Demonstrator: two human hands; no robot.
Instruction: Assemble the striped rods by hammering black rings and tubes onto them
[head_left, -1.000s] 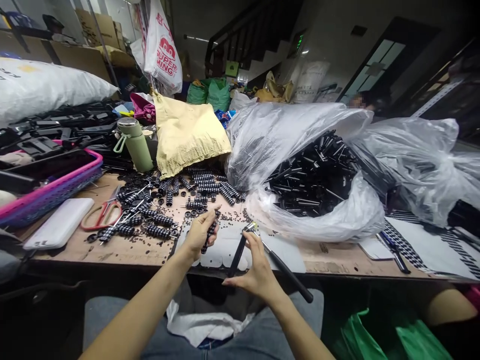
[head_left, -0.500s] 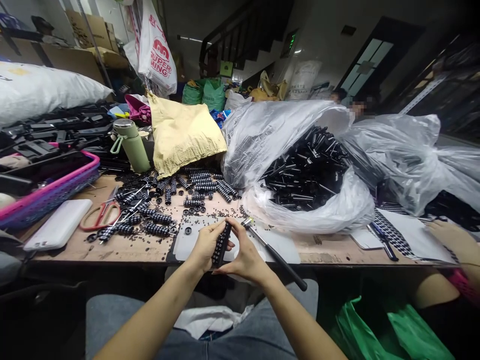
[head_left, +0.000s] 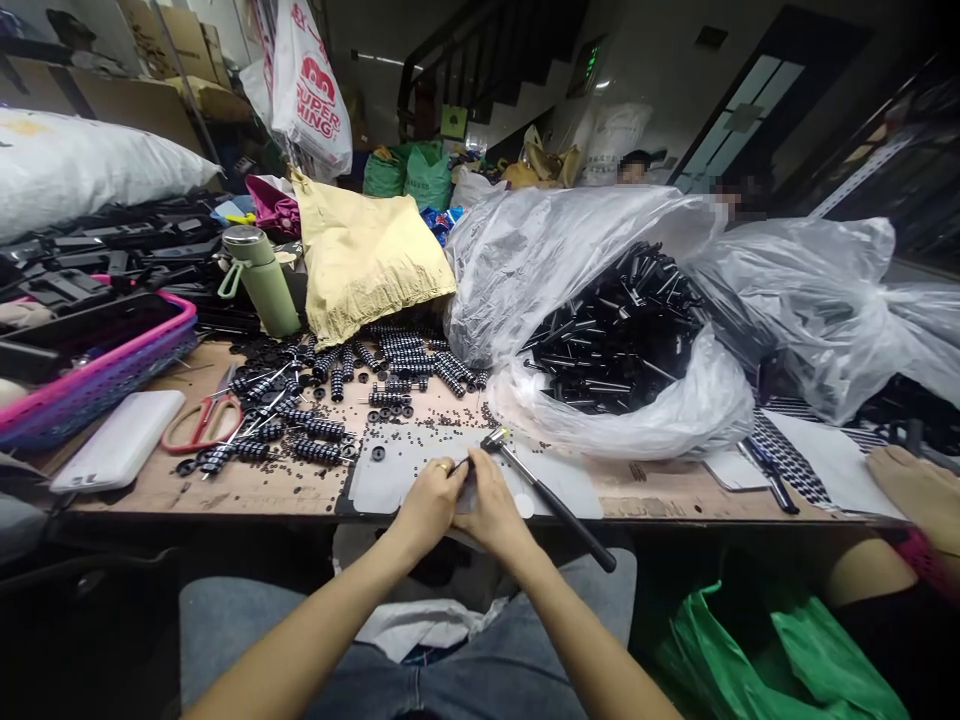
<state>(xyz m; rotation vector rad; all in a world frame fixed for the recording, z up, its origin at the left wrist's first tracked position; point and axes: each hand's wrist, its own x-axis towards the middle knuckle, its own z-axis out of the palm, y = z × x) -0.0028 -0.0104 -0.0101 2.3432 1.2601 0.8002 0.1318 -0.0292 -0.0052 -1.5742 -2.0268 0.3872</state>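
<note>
Over the front edge of a white board (head_left: 390, 495), my left hand (head_left: 429, 505) and my right hand (head_left: 491, 505) meet with fingers closed around a black part (head_left: 470, 466). Most of that part is hidden by the fingers; only a dark sliver shows. A ring is on one left-hand finger. Just right of my right hand lies a hammer (head_left: 559, 512), its head on the board and its black handle jutting past the table edge. Tiny dark bits and a small black ring (head_left: 377, 453) lie on and behind the board.
Black ribbed rollers (head_left: 409, 350) are heaped behind. Red-handled scissors (head_left: 202, 424), a white power bank-like block (head_left: 120, 440) and a green flask (head_left: 262, 285) stand left. An open plastic bag (head_left: 517, 290) of black parts sits right. A co-worker's arm (head_left: 919, 500) is at far right.
The black part, earlier seen upright with rows of white marks facing me, is turned and now mostly covered. My hands have closed in around it, the right one less spread.
</note>
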